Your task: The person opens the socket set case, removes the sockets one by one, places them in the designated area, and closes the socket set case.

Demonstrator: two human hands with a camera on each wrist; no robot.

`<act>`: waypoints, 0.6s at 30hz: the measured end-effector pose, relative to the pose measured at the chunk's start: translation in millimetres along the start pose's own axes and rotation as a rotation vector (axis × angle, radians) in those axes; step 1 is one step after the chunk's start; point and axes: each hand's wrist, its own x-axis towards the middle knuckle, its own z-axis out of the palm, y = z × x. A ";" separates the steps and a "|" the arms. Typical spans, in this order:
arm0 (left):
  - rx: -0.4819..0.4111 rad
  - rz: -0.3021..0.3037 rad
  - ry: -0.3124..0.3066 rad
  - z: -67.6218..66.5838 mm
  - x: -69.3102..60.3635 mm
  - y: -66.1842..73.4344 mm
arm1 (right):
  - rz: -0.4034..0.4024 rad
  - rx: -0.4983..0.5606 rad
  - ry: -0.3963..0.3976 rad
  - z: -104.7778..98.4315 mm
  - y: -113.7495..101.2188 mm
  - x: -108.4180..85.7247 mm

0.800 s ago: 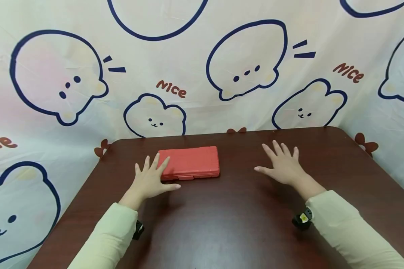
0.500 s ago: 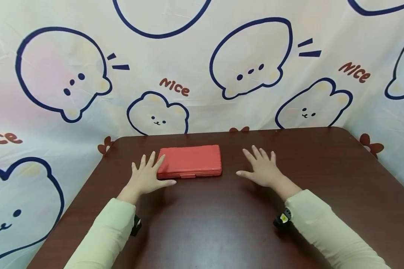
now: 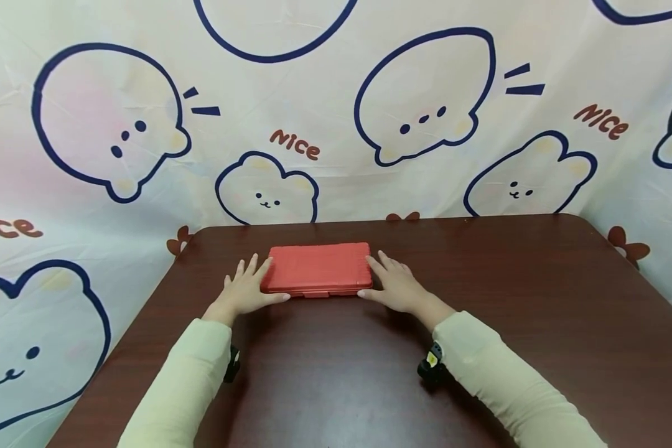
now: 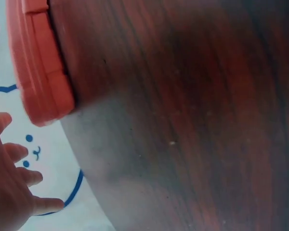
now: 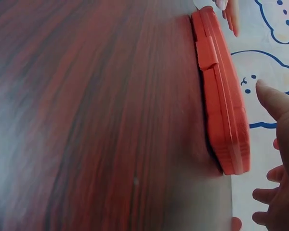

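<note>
A flat red plastic case [image 3: 319, 267] with a front latch lies closed on the dark wooden table [image 3: 325, 361]. My left hand [image 3: 243, 292] is at the case's left end, fingers spread and thumb stretched along the front edge. In the left wrist view a gap shows between the left fingers [image 4: 24, 178] and the case [image 4: 48, 72]. At the right end is my right hand [image 3: 400, 286], its fingers spread and its thumb near the front right corner. The right wrist view shows the right thumb [image 5: 274, 98] apart from the case [image 5: 224, 106].
A white cloth backdrop [image 3: 336, 186] printed with blue bear outlines hangs behind and beside the table. A dark wrist device [image 3: 431, 361] sits at the right sleeve, and another [image 3: 232, 364] at the left.
My right hand has moved left from well off the case to its right end. The left hand has stayed beside the left end. The case has not visibly moved on the table.
</note>
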 end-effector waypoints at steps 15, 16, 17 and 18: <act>-0.053 0.042 -0.040 6.8 19.3 -4.0 | 0.003 0.064 -0.036 15.2 -14.8 22.0; -0.060 0.045 -0.045 7.2 20.0 -3.3 | 0.006 0.064 -0.035 16.1 -14.7 22.6; -0.067 0.045 -0.050 7.8 20.8 -2.9 | 0.008 0.067 -0.031 16.7 -14.8 23.1; -0.074 0.044 -0.056 8.3 21.6 -3.0 | 0.009 0.064 -0.027 17.3 -14.6 23.6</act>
